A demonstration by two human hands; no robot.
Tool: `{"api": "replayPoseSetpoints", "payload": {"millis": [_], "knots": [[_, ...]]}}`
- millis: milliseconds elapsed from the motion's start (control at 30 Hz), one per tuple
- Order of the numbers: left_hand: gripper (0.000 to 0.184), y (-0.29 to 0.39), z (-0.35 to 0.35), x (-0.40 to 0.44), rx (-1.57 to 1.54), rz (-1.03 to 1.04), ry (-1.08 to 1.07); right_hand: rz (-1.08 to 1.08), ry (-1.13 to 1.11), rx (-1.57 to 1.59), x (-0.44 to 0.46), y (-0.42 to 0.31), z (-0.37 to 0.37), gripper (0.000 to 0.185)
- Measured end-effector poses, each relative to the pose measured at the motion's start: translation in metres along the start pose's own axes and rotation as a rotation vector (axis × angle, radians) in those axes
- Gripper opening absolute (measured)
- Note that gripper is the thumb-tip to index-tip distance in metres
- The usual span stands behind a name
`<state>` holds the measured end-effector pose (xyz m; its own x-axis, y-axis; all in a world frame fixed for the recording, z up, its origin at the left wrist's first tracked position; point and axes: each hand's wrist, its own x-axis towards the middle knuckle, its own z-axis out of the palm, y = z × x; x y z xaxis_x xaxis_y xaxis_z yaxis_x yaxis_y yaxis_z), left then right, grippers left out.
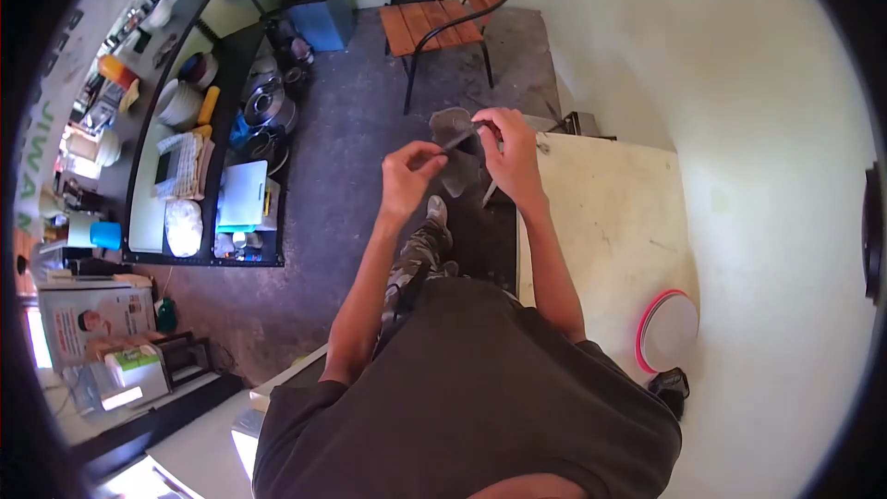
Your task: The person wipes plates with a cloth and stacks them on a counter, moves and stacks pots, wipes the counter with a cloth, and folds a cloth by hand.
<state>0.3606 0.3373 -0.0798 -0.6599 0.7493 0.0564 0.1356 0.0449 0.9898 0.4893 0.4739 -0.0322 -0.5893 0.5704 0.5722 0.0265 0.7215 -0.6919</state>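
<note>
A thin dark strip (461,138) stretches between my two hands, out over the floor; I cannot make out its exact kind. The lower left end is pinched between the thumb and fingers of my left hand (408,174). My right hand (511,152) grips the upper right end with bent fingers, which hide part of it. Below and behind the strip is a greyish-brown object (455,176), partly covered by my hands and not clear in kind.
A pale tabletop (610,222) lies on my right, with a pink-rimmed round object (669,331) near the wall. Ahead stands a wooden chair (430,26) with a black metal frame. A blue bin (320,14) and a black shelf (205,261) holding dishes and pots are on the left.
</note>
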Motion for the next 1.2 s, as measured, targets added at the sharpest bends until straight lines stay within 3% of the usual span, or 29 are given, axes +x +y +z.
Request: {"api": "replayPoseSetpoints", "payload": {"millis": [100, 200, 300, 533, 700, 800, 900, 1000, 1033, 1133, 1200], "knots": [[0.011, 0.002, -0.015, 0.015, 0.000, -0.033, -0.020, 0.052, -0.023, -0.131, -0.009, 0.021, -0.007, 0.012], [0.010, 0.007, -0.026, 0.022, 0.160, -0.108, -0.245, 0.065, -0.265, -0.301, -0.021, 0.052, -0.011, 0.010], [0.010, 0.002, -0.030, 0.027, -0.087, -0.193, -0.399, 0.339, -0.263, 0.304, -0.026, 0.049, -0.017, 0.014], [0.014, 0.018, -0.021, 0.025, -0.016, -0.168, -0.544, 0.630, -0.270, 0.497, -0.024, 0.049, -0.038, 0.016], [0.021, 0.012, -0.023, 0.024, 0.057, -0.286, -0.719, 0.751, -0.273, 0.706, -0.013, 0.039, -0.065, 0.014], [0.019, 0.004, -0.020, 0.025, 0.111, -0.283, -0.782, 0.734, -0.300, 0.628, -0.014, 0.024, -0.081, 0.016], [0.014, 0.004, -0.014, 0.013, 0.036, -0.120, -0.599, 0.631, -0.391, 0.500, -0.023, 0.015, -0.100, 0.015], [0.009, -0.014, -0.019, 0.016, 0.123, 0.176, -0.482, 0.495, -0.545, 0.369, -0.036, -0.002, -0.112, 0.018], [0.010, -0.011, -0.020, 0.015, 0.128, 0.194, -0.451, 0.565, -0.658, 0.315, -0.037, -0.012, -0.118, 0.026], [0.018, -0.001, -0.023, 0.013, 0.115, 0.236, -0.387, 0.169, -0.736, 0.171, -0.054, -0.025, -0.115, 0.034], [0.023, 0.007, -0.025, 0.012, 0.061, 0.248, -0.382, 0.233, -0.739, -0.028, -0.062, -0.029, -0.112, 0.027]]}}
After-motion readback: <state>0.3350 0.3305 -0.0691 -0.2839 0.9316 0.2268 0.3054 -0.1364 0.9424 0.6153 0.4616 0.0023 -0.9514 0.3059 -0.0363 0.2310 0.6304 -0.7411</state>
